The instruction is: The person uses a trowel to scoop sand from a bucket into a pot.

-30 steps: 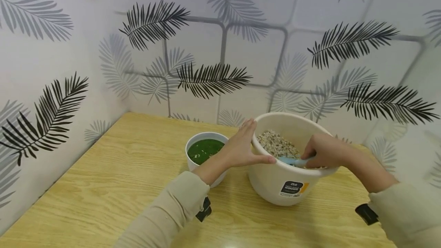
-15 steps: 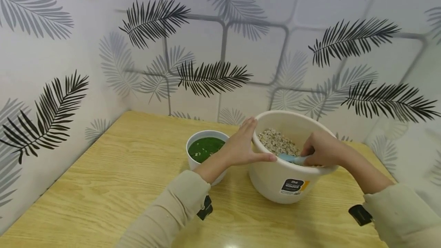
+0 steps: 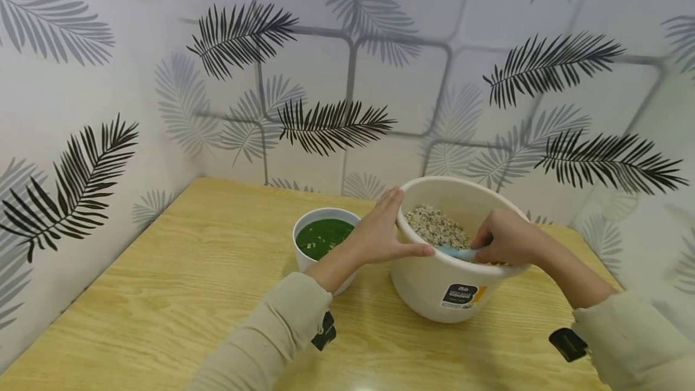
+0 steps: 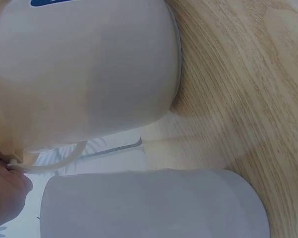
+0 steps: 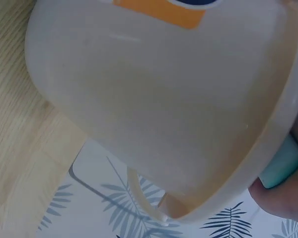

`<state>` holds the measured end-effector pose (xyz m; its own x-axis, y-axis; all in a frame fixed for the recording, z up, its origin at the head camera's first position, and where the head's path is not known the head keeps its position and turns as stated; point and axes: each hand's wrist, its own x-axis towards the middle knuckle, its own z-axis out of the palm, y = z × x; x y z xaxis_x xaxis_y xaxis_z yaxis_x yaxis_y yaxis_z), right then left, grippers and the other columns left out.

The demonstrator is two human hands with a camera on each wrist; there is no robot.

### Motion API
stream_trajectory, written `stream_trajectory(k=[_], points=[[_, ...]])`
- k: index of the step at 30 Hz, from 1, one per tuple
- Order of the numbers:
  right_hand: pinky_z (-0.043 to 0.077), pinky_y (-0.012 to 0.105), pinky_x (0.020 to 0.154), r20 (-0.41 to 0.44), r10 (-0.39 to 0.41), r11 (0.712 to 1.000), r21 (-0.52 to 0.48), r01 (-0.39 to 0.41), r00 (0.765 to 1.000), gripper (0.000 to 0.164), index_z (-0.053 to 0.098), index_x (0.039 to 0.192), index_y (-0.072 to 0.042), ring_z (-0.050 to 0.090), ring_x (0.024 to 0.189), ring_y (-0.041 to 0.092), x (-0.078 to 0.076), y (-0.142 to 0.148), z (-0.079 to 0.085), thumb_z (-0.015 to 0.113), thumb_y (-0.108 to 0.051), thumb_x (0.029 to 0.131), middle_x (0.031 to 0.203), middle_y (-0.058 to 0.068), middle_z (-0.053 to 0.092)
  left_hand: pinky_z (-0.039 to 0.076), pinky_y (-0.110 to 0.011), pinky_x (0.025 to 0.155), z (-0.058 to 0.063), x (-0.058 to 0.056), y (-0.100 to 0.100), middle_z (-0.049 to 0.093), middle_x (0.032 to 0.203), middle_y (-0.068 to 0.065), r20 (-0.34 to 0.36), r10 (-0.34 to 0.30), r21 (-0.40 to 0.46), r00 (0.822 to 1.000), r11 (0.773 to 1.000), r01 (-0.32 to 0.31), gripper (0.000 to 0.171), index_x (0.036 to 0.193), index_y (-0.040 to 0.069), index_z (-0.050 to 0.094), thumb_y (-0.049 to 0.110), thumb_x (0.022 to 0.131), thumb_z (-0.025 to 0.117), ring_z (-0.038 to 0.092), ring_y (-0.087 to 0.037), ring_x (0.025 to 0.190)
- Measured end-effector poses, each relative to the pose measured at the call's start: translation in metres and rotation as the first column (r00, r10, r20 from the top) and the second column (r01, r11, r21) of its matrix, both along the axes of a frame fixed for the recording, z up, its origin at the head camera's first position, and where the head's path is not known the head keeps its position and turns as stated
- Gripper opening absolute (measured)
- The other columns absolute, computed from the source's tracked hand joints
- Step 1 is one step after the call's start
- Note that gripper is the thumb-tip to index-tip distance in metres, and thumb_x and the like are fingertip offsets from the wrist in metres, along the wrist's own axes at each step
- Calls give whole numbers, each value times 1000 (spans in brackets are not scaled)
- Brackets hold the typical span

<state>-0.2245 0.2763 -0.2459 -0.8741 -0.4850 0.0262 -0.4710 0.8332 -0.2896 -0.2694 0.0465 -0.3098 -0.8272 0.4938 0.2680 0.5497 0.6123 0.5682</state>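
Observation:
A cream plastic bucket (image 3: 415, 288) with a black-and-orange label stands on the table, part filled with pale oat-like flakes (image 3: 436, 226). My left hand (image 3: 377, 235) grips its left rim, thumb stretched along the front edge. In the left wrist view, those fingers sit at the rim beside the bucket's handle (image 4: 72, 157). My right hand (image 3: 505, 237) reaches inside over the right rim, fingers curled round a light blue scoop (image 3: 458, 253). The scoop's far end is hidden by the front wall and the flakes. In the right wrist view its blue-green handle (image 5: 283, 163) shows between thumb and fingers.
A white container (image 3: 300, 256) of green liquid with pale flakes afloat stands left of the bucket, partly behind my left forearm. Both rest on a light wooden table (image 3: 179, 294). Leaf-patterned walls (image 3: 326, 65) close off the back and left side.
Both hands keep almost the same place at the bucket. The right hand and scoop shift slightly inside it, and the right sleeve has moved a little left.

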Motion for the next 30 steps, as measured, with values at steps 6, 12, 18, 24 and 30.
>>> stream_trajectory(k=[6, 12, 18, 24, 30], points=[[44, 18, 47, 15, 18, 1000, 17, -19, 1000, 4, 75, 71, -7, 51, 51, -1, -1, 0, -2, 73, -11, 71, 62, -2, 69, 20, -44, 115, -1, 2, 2, 8, 157, -8, -2, 0, 0, 1000, 1000, 0, 118, 151, 11, 7, 62, 66, 72, 9, -22, 145], [41, 16, 49, 13, 76, 995, 70, -77, 997, 3, 73, 68, -11, 47, 54, -4, 0, 1, -1, 73, -11, 71, 62, -7, 66, 22, -45, 114, 0, 3, 4, 9, 157, -8, -1, -13, -2, 1000, 1000, 13, 119, 151, 12, 7, 63, 65, 72, 10, -22, 145], [37, 15, 47, -79, 116, 992, 68, -111, 990, 8, 72, 65, -14, 42, 51, -5, 1, -1, -3, 73, -7, 69, 58, -9, 64, 20, -44, 115, 1, 2, 3, 8, 157, -9, -8, -4, -5, 1000, 1000, 4, 118, 151, 11, 7, 62, 66, 72, 7, -22, 145], [39, 15, 48, -107, 125, 989, 91, -115, 986, 6, 74, 68, -14, 46, 51, -6, -1, -1, -5, 73, -10, 72, 61, -8, 67, 21, -44, 115, 1, 1, 1, 9, 157, -9, -8, -4, 0, 1000, 1000, 4, 118, 151, 10, 8, 62, 66, 72, 8, -22, 145], [44, 16, 52, -95, 144, 986, 101, -135, 985, 5, 76, 76, -10, 54, 57, -4, -6, 3, -6, 74, -10, 72, 68, -2, 71, 21, -44, 115, 0, 0, 1, 9, 157, -9, -11, -1, 3, 1000, 1000, 1, 117, 151, 11, 9, 62, 66, 72, 8, -21, 145]])
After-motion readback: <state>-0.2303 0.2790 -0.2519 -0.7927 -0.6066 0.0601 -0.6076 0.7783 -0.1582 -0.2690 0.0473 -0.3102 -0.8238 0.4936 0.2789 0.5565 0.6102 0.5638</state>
